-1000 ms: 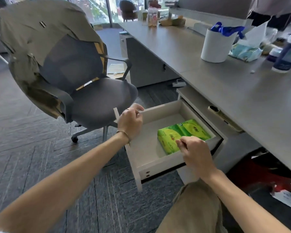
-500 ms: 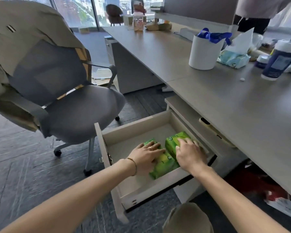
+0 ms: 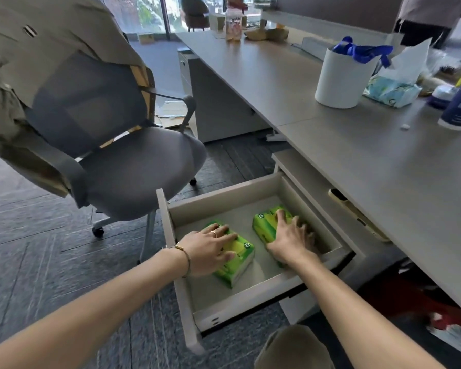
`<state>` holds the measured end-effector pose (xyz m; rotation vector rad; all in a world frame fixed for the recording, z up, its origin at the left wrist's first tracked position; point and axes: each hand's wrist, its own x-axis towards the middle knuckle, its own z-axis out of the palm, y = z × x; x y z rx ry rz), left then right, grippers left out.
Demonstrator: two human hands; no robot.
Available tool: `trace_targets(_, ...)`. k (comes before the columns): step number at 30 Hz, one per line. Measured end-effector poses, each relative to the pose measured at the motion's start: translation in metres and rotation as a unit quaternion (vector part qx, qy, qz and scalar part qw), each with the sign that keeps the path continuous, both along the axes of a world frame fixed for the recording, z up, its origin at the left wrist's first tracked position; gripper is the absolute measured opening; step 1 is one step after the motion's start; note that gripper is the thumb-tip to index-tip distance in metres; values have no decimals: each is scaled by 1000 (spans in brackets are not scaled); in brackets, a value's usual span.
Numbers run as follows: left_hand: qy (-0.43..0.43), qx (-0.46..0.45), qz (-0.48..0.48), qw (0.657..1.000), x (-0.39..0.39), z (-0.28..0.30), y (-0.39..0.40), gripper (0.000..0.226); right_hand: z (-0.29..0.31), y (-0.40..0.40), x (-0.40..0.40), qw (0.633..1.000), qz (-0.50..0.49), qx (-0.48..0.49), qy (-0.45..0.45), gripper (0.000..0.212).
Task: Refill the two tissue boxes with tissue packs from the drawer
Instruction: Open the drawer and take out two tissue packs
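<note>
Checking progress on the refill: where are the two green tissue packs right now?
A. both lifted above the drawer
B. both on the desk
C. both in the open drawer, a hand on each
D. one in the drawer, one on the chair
C: the left hand rests on the left pack and the right hand on the right pack, both inside the open drawer.

Bright daylight enters through the tall glass windows (image 3: 155, 14) at the far end, which are nearly blown out. The long grey laminate desk (image 3: 357, 145) shows soft sheen. Wide-angle bending curves the edges. The lower right corner is dim and smeared.
</note>
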<state>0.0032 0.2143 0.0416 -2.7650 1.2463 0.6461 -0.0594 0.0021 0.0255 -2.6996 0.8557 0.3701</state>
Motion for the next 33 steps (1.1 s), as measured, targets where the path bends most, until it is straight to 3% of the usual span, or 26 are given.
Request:
trace_targets(5,-7,22,-12,1000,-3,6,-4,68,10,2,-2,997,-19,21,-74,77)
trace_targets(12,-109,157,-99,977,7,6,-14,125,64,11,-32,974,-7,13,-226,69)
trace_targets(14,-153,152,-120,969,10,-2,-22,129,76,13,-46,972,7,9,-235,68)
trace_targets(18,-134,139,-120,974,10,-9,-33,127,98,13,-66,969,22,6,-246,70)
trace_targets(21,-110,89,-84,986,9,-9,-33,114,112,14,-80,964,25,28,-262,70)
trace_targets(25,-74,-42,46,995,5,3,-31,104,136,13,-98,953,44,25,-298,70)
trace_targets(28,-59,-145,122,980,1,22,-33,109,157,7,-113,944,50,5,-325,70)
trace_targets(33,-88,-275,161,944,-15,70,-47,113,190,-20,-137,930,29,-19,-365,74)
